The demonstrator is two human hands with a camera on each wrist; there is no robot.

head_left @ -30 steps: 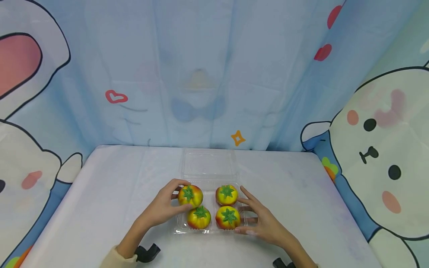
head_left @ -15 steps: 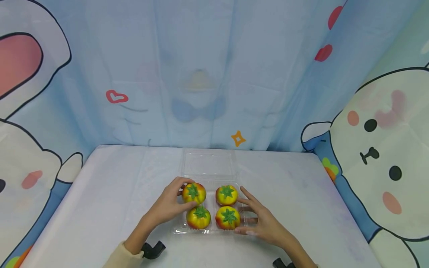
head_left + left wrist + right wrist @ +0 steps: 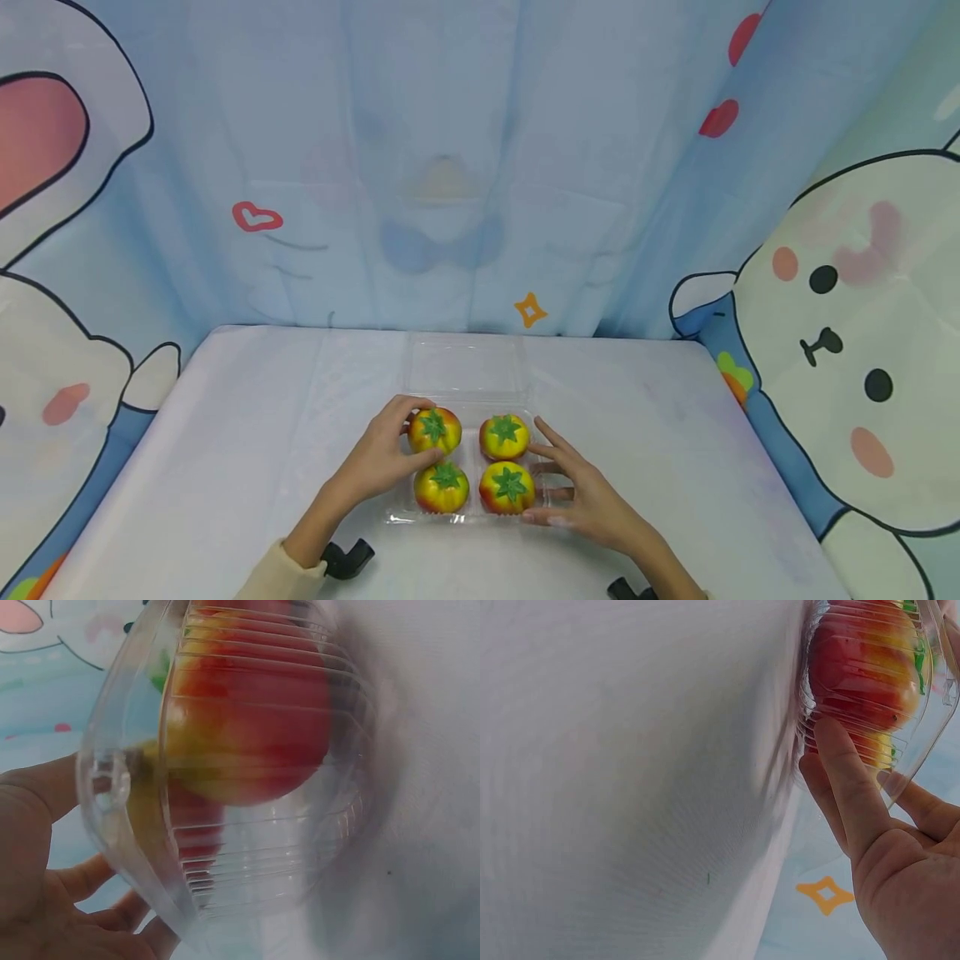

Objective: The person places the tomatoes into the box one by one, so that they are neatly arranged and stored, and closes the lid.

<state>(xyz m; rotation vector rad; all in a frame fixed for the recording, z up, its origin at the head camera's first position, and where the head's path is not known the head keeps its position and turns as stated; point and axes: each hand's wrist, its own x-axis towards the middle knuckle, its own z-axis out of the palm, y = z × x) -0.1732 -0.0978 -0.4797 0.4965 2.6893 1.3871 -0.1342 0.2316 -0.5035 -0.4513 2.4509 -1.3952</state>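
A clear plastic clamshell box [image 3: 468, 462] lies with its lid folded back. Several red-and-yellow persimmon-like fruits with green star-shaped leaf tops sit in it in two rows. My left hand [image 3: 386, 454] holds the far-left fruit [image 3: 435, 429] between thumb and fingers. In front of that is the near-left fruit [image 3: 441, 487]. On the other side are the far-right fruit [image 3: 504, 437] and the near-right fruit [image 3: 507, 487]. My right hand [image 3: 585, 492] rests its spread fingers along the box's right wall. In the right wrist view, fingertips [image 3: 832, 731] touch the ribbed wall.
The transparent lid [image 3: 467, 367] lies toward the back of the white-covered table [image 3: 637, 417]. Behind it hangs a blue cartoon curtain [image 3: 450, 125]. A black strap piece [image 3: 348, 558] shows at the left wrist.
My left hand has moved slightly right and away from me with the far-left fruit, mostly in the first half second. The right hand stays at the box's side.
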